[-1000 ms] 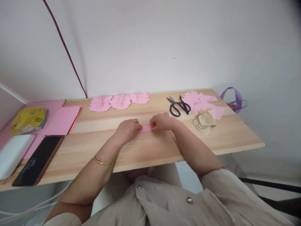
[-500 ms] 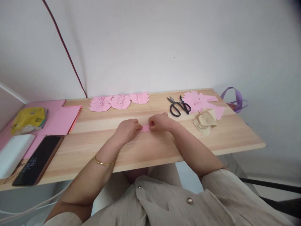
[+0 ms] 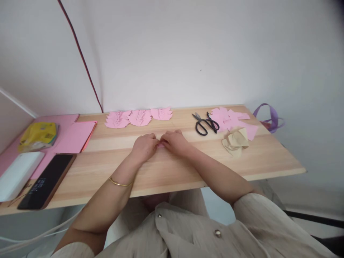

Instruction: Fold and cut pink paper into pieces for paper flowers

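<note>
Paper, pink and folded small, sits pinched between the left hand (image 3: pixel 145 147) and the right hand (image 3: pixel 173 141) at mid-table; only a sliver of this pink paper piece (image 3: pixel 160 145) shows between the fingertips, so its full shape is hidden, though what shows seems to run from 9 to 3 o'clock, flat against the wooden table (image 3: pixel 174 168). Both hands are drawn together, fingertips meeting over it and closed on it, knuckles up. A gold bangle (image 3: pixel 119 183) rings the left wrist. Bare wood lies open on all sides of the hands: a broad strip toward the near edge at 6 o'clock, and clear board out to 3 o'clock until the far right edge. At 12 o'clock, near the wall, three cut pink shapes (image 3: pixel 138 117) lie in a row, well apart from the hands. Toward 2 o'clock rest black scissors (image 3: pixel 205 123), then pink scraps (image 3: pixel 232 119) and a crumpled beige piece (image 3: pixel 235 141). Toward 10 o'clock lies a stack of pink sheets (image 3: pixel 75 136), with a yellow packet (image 3: pixel 37 135) beyond it; at 8 o'clock a dark phone (image 3: pixel 45 181) lies beside a white box (image 3: pixel 18 173) near the table's front edge
</note>
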`<state>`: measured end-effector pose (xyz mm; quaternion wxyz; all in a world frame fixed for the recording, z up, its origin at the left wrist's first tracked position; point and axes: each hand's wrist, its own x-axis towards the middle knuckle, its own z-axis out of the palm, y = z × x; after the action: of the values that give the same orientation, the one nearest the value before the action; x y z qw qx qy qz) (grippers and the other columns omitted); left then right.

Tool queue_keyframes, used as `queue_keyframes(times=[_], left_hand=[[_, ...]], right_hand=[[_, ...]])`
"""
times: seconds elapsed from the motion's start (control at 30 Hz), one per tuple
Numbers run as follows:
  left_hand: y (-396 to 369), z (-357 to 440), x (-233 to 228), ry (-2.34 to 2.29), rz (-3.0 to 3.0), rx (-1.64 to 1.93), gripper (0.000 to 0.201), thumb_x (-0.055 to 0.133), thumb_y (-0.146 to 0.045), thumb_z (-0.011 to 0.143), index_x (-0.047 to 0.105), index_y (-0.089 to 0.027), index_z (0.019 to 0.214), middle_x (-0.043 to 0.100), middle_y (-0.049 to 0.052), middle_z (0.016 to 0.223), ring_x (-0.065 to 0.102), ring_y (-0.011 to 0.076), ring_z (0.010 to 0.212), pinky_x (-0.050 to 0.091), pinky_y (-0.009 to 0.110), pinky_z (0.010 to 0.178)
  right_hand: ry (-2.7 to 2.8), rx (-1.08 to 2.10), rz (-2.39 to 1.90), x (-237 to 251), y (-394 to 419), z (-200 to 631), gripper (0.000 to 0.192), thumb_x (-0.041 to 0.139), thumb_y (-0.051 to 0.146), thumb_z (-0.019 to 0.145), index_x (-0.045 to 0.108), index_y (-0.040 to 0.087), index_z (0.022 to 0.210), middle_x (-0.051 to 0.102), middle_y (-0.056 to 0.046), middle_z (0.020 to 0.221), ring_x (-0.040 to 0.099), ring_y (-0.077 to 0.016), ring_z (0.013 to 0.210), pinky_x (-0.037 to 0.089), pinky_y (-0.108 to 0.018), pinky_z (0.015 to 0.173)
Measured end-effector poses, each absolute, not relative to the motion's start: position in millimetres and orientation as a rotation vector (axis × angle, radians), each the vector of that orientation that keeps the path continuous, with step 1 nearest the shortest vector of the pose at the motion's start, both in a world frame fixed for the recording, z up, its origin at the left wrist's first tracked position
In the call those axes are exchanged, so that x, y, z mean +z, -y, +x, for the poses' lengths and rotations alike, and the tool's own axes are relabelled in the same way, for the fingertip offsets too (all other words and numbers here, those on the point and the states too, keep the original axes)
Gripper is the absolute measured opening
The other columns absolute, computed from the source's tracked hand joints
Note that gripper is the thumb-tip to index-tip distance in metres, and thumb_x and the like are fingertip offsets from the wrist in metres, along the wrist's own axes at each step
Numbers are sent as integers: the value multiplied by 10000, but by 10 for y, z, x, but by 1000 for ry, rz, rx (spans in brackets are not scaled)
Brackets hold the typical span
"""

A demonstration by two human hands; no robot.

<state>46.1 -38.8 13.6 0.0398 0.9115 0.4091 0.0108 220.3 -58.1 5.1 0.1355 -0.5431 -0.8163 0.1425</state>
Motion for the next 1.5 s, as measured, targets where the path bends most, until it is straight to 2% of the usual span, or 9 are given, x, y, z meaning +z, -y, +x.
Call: queue_keyframes(times=[0.33,0.5,0.67,0.83,1.03,1.1,1.27,1.5], left_hand=[[439,515,141,-1334,2689,43,332,400,-349,885,701,-210,905,593,81,882,553,196,806,389,309,679],[377,480,90,-1413,2615,178,238,534,-386,815,674,-261,961,586,74,991,499,246,974,369,368,825],[277,385,48,-1511,2484,184,380,632,-436,714,602,-286,1062,547,69,1106,450,281,1061,348,417,887],[183,266,59,-1520,2437,127,454,648,-422,685,569,-286,1110,540,69,1128,443,286,1087,338,431,914],[187,298,57,-1548,2301,314,363,584,-377,739,583,-267,1084,557,53,1077,469,242,1045,357,392,911],[240,382,34,-1563,2285,392,363,573,-396,745,579,-281,1089,533,53,1116,446,251,1077,350,402,922],[378,567,-12,-1573,2344,306,451,601,-392,706,548,-295,1143,485,71,1153,401,295,1115,295,461,954],[367,549,-12,-1564,2379,246,463,595,-356,689,531,-285,1142,463,75,1154,395,294,1113,294,455,953]], right_hand=[[2524,380,-1554,143,624,2248,252,450,301,888,689,234,933,650,-48,889,564,-161,842,195,-329,795],[2519,432,-1587,178,627,2314,249,452,315,881,691,290,946,635,-27,908,554,-137,781,191,-331,793],[2515,540,-1563,166,571,2405,286,492,304,846,646,340,1085,635,-28,934,553,-168,863,208,-325,809],[2485,575,-1578,122,527,2447,315,516,323,827,629,335,1121,636,-35,950,553,-180,887,230,-324,814],[2489,574,-1596,133,535,2435,317,515,327,826,632,329,1120,646,-37,966,559,-186,899,242,-324,813],[2488,580,-1593,140,538,2429,314,513,330,828,635,327,1118,649,-39,961,561,-190,901,247,-321,805],[2479,592,-1590,123,528,2428,319,513,344,832,631,315,1127,649,-41,936,567,-192,893,249,-324,808],[2469,602,-1574,102,522,2436,320,514,346,827,626,320,1126,650,-34,932,568,-187,895,249,-320,797]])
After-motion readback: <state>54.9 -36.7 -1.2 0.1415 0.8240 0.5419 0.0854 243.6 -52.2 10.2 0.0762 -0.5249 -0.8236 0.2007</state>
